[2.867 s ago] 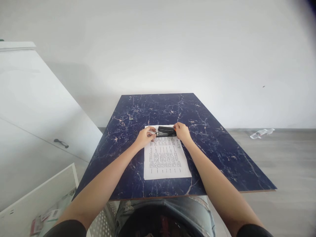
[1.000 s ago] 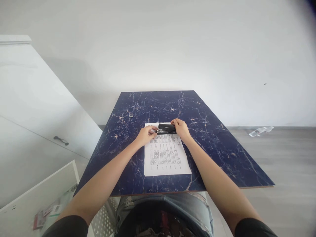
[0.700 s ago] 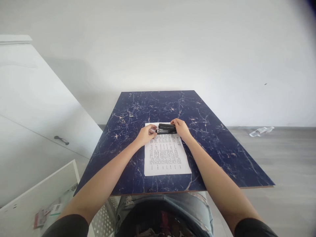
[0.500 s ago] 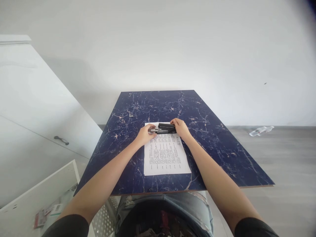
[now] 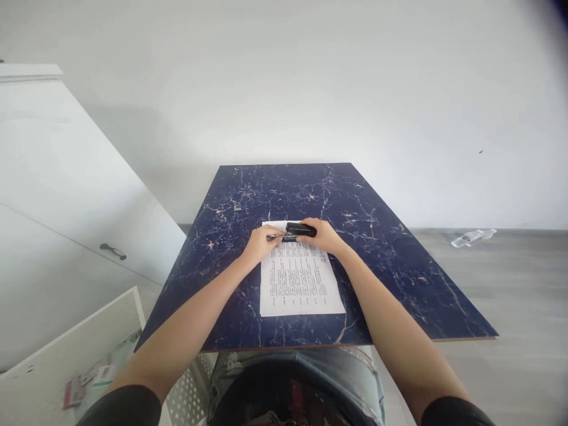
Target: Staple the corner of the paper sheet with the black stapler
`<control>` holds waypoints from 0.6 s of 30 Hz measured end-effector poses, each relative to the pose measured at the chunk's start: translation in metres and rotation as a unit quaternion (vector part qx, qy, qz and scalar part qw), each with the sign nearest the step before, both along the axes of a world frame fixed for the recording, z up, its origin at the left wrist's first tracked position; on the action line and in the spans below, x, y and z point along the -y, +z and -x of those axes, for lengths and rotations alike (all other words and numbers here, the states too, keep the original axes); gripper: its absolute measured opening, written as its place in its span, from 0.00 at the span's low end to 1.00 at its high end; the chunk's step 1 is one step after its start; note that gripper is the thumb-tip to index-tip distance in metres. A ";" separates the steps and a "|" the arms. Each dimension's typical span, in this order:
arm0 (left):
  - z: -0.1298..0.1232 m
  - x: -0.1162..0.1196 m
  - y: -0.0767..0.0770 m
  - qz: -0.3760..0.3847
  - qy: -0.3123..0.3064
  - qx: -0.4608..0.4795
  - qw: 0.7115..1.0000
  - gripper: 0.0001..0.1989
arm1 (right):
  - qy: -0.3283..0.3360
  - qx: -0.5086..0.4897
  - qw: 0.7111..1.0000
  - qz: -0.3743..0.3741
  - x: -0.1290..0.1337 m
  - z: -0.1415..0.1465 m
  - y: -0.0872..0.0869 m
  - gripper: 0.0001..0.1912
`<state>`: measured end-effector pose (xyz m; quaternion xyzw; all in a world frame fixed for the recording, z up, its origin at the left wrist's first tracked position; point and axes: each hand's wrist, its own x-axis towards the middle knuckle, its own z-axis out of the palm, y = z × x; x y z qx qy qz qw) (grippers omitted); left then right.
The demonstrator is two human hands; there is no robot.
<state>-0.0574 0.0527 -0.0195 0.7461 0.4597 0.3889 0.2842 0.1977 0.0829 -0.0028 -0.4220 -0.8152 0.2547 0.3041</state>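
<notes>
A black stapler (image 5: 300, 229) lies sideways over the upper part of a printed white sheet (image 5: 302, 284) on the dark blue marbled table (image 5: 284, 188). My right hand (image 5: 323, 236) is closed around the stapler's right end, fingers above and below it. At the stapler's left end, my left hand (image 5: 262, 242) pinches a small metallic part, partly hidden by the fingers. Beyond my left hand, a tiny staple-like strip (image 5: 238, 208) rests on the table.
To the left stands a white cabinet (image 5: 80, 177) with a dark handle (image 5: 113, 251). An open drawer (image 5: 75, 331) below holds papers. A clear plastic item (image 5: 473, 238) lies on the floor at the right, by the wall.
My right hand has shifted left along the stapler and wraps more of its right end. My left hand has stayed near the left end, its fingers closer together.
</notes>
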 end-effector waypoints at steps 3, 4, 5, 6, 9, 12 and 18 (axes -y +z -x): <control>0.003 0.002 0.007 -0.076 -0.009 -0.087 0.993 0.09 | -0.010 0.023 1.000 0.000 -0.001 0.000 -0.004 0.11; 0.004 0.003 0.009 -0.088 -0.007 -0.107 0.990 0.08 | -0.011 0.024 1.000 0.003 -0.002 0.000 -0.005 0.10; 0.005 0.004 0.011 -0.092 -0.005 -0.115 0.989 0.07 | -0.013 0.024 1.000 0.004 -0.002 0.000 -0.005 0.10; 0.005 0.005 0.012 -0.091 -0.001 -0.112 0.990 0.06 | -0.016 0.022 1.000 0.003 -0.002 0.001 -0.005 0.10; 0.005 0.007 0.015 -0.079 0.020 -0.031 0.996 0.07 | -0.037 0.003 0.999 -0.010 0.001 0.002 0.000 0.10; 0.001 0.007 0.013 -0.029 0.076 0.145 0.986 0.14 | -0.071 -0.032 0.996 -0.043 0.007 0.004 0.009 0.12; -0.003 0.003 0.012 0.309 0.009 0.546 0.778 0.13 | -0.072 -0.052 0.973 -0.214 0.016 0.014 0.013 0.09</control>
